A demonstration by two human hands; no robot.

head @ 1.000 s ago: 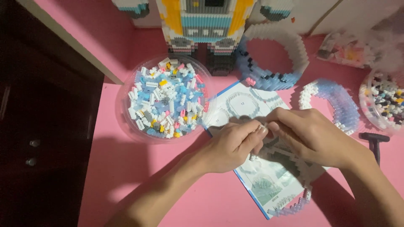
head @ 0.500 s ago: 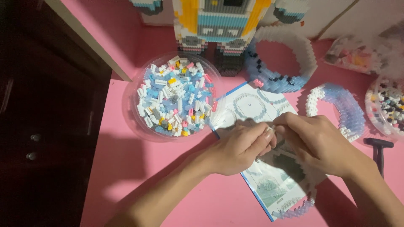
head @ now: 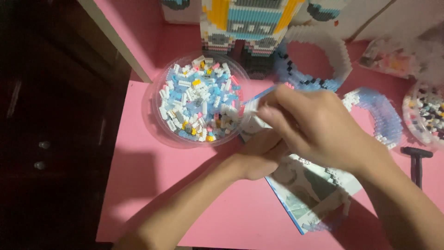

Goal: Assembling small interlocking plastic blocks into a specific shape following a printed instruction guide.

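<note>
My right hand [head: 314, 125] reaches left across the pink table [head: 185, 194], its blurred fingertips at the right rim of a clear round bowl [head: 152, 115]. The bowl holds several small white, blue, pink and yellow bricks [head: 199, 102]. My left hand [head: 259, 159] lies curled underneath the right one, mostly hidden by it, resting on a printed instruction sheet [head: 314, 185]. Whether either hand holds a brick is hidden.
A tall blue, yellow and grey brick model [head: 249, 23] stands at the back. Beside it are a white-and-blue brick ring [head: 340, 60] and a curved blue-white section [head: 384, 115]. Another tray of bricks [head: 428, 115] and a black tool [head: 416, 159] sit at right. A dark cabinet [head: 46, 139] is left.
My right hand has left the spot where both hands met over the sheet and swung left and up toward the bowl. The left hand stays on the sheet. The view shifted slightly.
</note>
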